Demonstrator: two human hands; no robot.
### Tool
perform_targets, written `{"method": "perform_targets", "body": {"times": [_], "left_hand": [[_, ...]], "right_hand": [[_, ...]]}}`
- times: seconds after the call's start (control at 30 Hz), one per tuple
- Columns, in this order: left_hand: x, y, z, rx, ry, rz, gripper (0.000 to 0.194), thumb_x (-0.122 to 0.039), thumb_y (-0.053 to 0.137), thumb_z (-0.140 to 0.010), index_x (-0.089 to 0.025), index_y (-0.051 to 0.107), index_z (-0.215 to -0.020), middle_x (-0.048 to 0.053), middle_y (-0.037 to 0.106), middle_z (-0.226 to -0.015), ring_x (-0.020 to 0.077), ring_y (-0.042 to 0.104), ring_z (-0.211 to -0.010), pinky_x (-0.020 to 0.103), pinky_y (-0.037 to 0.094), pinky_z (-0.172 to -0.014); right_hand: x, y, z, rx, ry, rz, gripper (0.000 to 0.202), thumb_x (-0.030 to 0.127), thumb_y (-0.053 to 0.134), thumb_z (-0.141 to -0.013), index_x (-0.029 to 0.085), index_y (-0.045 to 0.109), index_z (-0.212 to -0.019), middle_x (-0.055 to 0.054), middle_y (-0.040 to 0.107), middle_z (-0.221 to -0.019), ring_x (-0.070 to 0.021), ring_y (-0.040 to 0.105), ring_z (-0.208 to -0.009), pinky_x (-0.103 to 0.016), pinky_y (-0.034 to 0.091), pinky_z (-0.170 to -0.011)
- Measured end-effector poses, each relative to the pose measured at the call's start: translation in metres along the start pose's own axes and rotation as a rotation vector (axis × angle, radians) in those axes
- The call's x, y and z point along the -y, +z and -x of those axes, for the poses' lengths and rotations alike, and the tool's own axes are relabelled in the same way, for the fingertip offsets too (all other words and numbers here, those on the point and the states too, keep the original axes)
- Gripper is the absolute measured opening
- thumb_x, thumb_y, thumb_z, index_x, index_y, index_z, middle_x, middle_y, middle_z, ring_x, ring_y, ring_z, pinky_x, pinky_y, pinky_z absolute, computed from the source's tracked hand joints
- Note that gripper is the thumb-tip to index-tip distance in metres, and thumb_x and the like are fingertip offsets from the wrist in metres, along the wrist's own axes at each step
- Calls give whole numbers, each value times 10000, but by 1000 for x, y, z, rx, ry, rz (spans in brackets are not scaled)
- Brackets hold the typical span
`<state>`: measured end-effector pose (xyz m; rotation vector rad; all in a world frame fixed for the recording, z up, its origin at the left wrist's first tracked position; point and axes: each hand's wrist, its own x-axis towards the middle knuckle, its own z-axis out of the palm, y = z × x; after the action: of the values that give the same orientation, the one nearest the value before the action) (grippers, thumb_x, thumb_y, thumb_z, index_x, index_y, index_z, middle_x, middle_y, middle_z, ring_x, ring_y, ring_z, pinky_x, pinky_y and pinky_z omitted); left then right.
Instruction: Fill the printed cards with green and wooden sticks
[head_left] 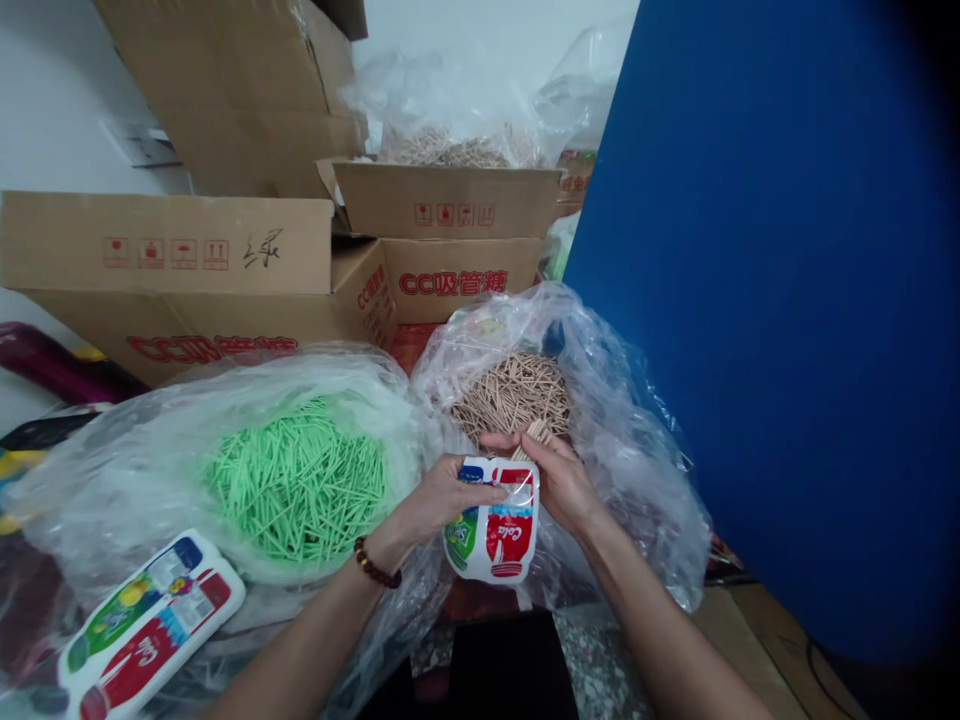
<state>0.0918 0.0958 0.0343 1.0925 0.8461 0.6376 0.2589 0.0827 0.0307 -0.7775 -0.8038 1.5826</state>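
The printed packet (511,540), marked Cola, is in front of the person, just short of the bag of tan sticks (510,395). The left grip (435,497) holds it by its upper left part, a finger lying across the front. The right grip (568,487) is narrow, pinching a small bundle (535,433) of tan sticks at the packet's top edge; whether the ends are inside, I cannot tell.

The packet looks light and glossy, probably a little slippery and easily dented, so its side edges near the top seem the best place to take hold. The bundle seems light and stiff, its thin sticks apt to slide apart or snap; mid-length suits it, squeezed gently.

Clear plastic bags cover most of the reddish bench (411,345). Green sticks (300,480) fill the left one, with a second packet (150,630) lying before them. Cardboard cartons (165,240) stand behind against a pale wall (480,25), and a blue panel (765,330) closes off the right side
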Motion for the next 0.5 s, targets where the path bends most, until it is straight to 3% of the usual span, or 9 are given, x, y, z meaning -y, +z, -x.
{"method": "perform_targets", "body": {"times": [0.13, 0.33, 0.5], "left_hand": [[-4, 0, -4, -36, -3, -18, 270, -302, 820, -597, -110, 710, -752, 18, 696, -669, 133, 596, -572, 236, 451, -585], [-3, -5, -12, -39, 34, 0, 278, -308, 822, -589, -105, 715, -746, 5, 682, -625, 128, 580, -544, 245, 452, -585], [-7, -6, -11, -22, 77, -17, 268, -320, 812, -602, -111, 694, -721, -8, 656, -619, 118, 556, -546, 235, 437, -582]], "right_hand": [[3, -1, -5, 103, 41, 87, 166, 328, 671, -771, 197, 646, -869, -65, 691, -1109, -230, 654, -979, -359, 517, -839], [13, -4, -18, 83, 14, 266, 228, 403, 625, -796, 199, 709, -854, -45, 737, -914, -183, 677, -748, -286, 536, -670], [22, -6, -25, 110, -48, 438, 200, 373, 616, -802, 220, 737, -848, -25, 734, -881, -177, 664, -778, -276, 522, -698]]}}
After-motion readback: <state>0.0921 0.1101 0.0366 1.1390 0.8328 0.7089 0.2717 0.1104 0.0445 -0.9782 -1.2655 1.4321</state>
